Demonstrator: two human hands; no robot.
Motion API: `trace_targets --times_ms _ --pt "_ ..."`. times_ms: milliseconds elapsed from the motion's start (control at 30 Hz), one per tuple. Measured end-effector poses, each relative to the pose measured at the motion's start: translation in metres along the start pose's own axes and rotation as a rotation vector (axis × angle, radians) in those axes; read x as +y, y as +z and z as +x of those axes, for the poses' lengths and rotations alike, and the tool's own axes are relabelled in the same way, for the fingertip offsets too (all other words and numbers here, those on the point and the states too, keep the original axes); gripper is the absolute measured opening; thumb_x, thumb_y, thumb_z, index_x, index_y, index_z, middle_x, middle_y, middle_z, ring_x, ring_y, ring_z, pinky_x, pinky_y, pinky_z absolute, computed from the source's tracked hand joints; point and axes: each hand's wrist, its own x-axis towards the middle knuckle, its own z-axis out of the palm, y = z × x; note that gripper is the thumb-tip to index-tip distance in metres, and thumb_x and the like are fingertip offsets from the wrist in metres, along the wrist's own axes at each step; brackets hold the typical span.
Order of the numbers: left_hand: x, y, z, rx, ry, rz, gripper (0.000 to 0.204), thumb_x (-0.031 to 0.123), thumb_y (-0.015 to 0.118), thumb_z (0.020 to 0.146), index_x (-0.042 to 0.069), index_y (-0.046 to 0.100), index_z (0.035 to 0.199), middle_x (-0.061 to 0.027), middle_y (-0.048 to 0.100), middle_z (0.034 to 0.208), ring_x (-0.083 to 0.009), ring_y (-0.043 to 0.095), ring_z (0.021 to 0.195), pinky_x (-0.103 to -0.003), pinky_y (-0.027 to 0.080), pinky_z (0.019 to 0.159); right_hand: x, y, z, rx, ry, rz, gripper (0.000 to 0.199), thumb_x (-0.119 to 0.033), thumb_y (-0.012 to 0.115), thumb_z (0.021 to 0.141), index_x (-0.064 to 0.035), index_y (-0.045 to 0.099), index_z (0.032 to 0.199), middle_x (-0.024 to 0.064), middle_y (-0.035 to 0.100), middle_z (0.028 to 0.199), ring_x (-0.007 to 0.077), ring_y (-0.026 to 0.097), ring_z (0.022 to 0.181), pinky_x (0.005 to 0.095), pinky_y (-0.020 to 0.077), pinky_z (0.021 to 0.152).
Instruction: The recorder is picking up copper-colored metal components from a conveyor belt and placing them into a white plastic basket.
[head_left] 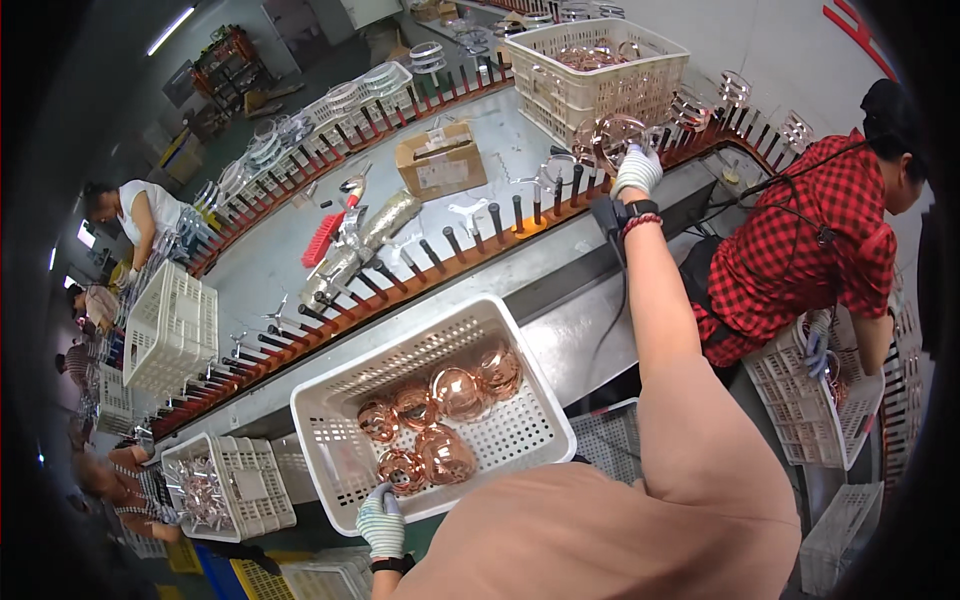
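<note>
My right hand [637, 174], in a striped white glove, reaches far out over the line of black pegs. Its fingers are closed on a shiny copper-coloured wire-and-ring frame [612, 140], partly hidden by the hand. Close to my body, my left hand [381, 524], also gloved, is bent over the near rim of a white perforated crate [545, 375] and grips it. Inside that crate lie several round copper-coloured frames [460, 392]. The nearest frame [400, 470] is just beyond my left fingertips; whether they touch cannot be made out.
A curved line of upright pegs [452, 240] borders the metal table. On it are a cardboard box [440, 160], a red brush [322, 240] and a full cream crate [600, 90]. A person in a checked shirt [800, 240] works at right. Another crate [228, 488] holds silvery parts.
</note>
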Motion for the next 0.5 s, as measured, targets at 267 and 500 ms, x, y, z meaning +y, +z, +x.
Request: trace_targets --times_ms 267,500 --pt "0.017 0.026 0.023 0.014 0.07 -0.09 0.026 0.016 0.058 0.094 0.008 0.078 0.108 -0.0168 0.076 0.097 -0.0357 0.072 0.091 -0.045 0.055 0.086 0.027 -0.004 0.113 -0.708 -0.1 -0.936 0.098 -0.078 0.058 0.087 0.0014 0.055 0.145 0.0267 0.057 0.145 0.0401 0.056 0.134 0.0449 0.0442 0.11" --pt "0.042 -0.002 -0.003 0.016 -0.09 0.084 0.026 0.019 0.058 0.095 0.009 0.078 0.107 -0.0163 0.076 0.096 -0.0353 0.072 0.09 -0.046 0.055 0.084 -0.093 0.041 -0.113 -0.561 -0.616 -0.947 0.039 -0.026 0.068 0.083 -0.0042 0.073 0.115 0.022 0.074 0.112 0.0409 0.07 0.105 0.048 0.0551 0.095"
